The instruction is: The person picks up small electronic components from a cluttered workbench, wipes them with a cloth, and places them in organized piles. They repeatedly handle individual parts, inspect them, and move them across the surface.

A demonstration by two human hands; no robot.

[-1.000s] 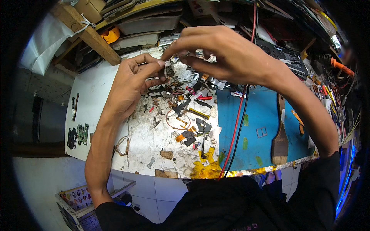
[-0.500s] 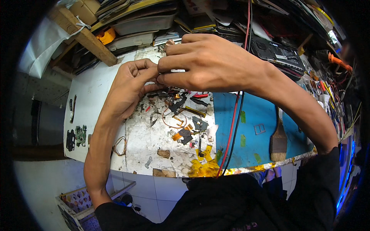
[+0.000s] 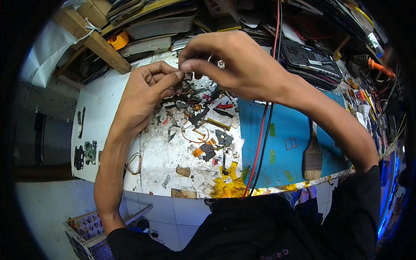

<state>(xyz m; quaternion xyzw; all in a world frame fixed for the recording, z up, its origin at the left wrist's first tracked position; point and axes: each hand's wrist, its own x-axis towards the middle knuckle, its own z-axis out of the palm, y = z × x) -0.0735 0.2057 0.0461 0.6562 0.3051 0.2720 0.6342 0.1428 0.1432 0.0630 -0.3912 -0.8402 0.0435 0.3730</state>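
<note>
Left hand (image 3: 147, 93), right hand (image 3: 238, 58) close together toward counter's (image 3: 106, 97) far edge; fingers curled, pinch: cannot tell. Brush (image 3: 312, 160) by near edge.

Pink lettering (image 3: 277, 254), dim and partly lost in folds, crosses a black shirt (image 3: 255, 225); a pale label (image 3: 315, 62) on a black laptop base (image 3: 299, 55) is too small to read.

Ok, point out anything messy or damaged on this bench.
Loose scraps lie strewn over the stained white bench top, with no visible order; the yellow patch at its near edge looks ragged.
</note>
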